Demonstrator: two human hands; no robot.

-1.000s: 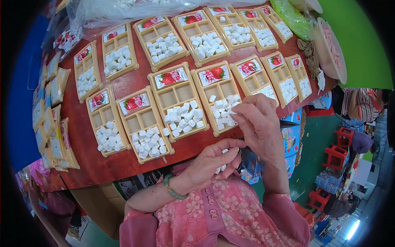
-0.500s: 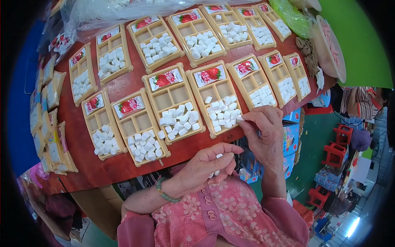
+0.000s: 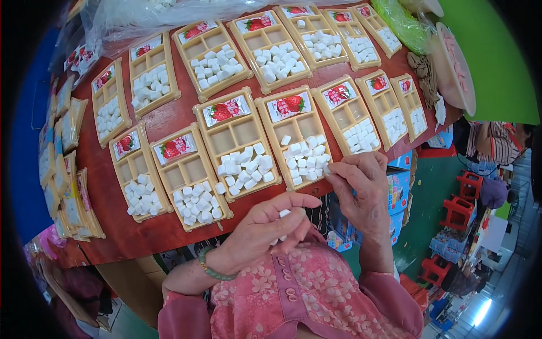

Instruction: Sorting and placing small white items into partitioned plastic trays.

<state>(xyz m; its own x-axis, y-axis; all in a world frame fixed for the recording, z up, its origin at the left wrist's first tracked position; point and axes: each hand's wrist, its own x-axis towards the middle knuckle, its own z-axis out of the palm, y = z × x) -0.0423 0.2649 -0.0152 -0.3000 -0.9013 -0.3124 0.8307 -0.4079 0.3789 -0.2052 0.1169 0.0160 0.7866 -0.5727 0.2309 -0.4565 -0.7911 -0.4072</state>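
Observation:
My left hand (image 3: 274,226), with a green beaded bracelet (image 3: 213,270) at the wrist, curls around a few white marshmallows (image 3: 284,213) in front of my chest. My right hand (image 3: 364,192) is pinched at the lower right corner of a beige divided tray (image 3: 261,113). White marshmallows (image 3: 307,161) fill that tray's large front compartment, and one lies in a small compartment behind. A strawberry-printed sachet (image 3: 289,106) sits in its far compartment. Whether the right fingertips still hold a piece is hard to make out; a marshmallow lies right beside them.
Similar trays stand in two rows on the red table (image 3: 186,121). A single marshmallow (image 3: 220,187) rests between two trays. Wrapped packs (image 3: 70,186) pile up at the left. Clear plastic sheeting (image 3: 147,17) covers the back; a round pale tray (image 3: 454,68) stands at the right.
My right fingertips have dropped slightly, and the marshmallow they pinched now shows at the tray's corner. My left hand has shifted a little left, its marshmallows still inside.

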